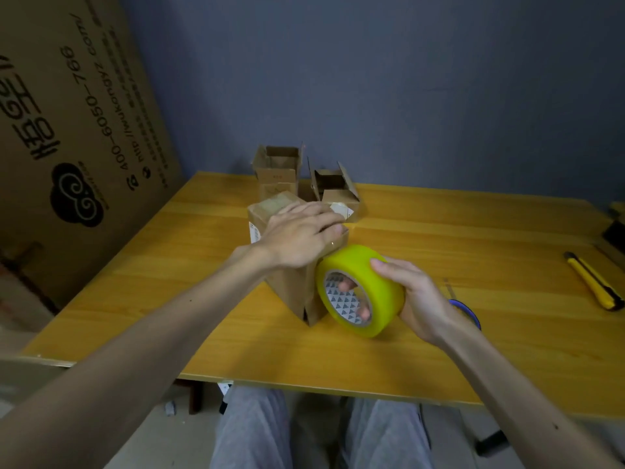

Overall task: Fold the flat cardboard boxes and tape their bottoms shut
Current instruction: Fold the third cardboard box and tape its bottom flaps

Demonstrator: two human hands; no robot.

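Observation:
A small brown cardboard box (293,292) stands on the wooden table (439,350), its taped side facing up. My left hand (301,236) lies flat on top of the box, fingers spread and pressing down. My right hand (414,296) grips a fat yellow roll of tape (367,269), with fingers through its core. The roll touches the box's near right side. Two more folded boxes, one (279,167) on the left and one (338,189) on the right, stand behind with their flaps up.
A yellow utility knife (593,280) lies at the table's right edge. A blue ring (468,311) peeks out behind my right wrist. A big printed cardboard sheet (67,123) leans at the left. My knees (321,431) are under the front edge.

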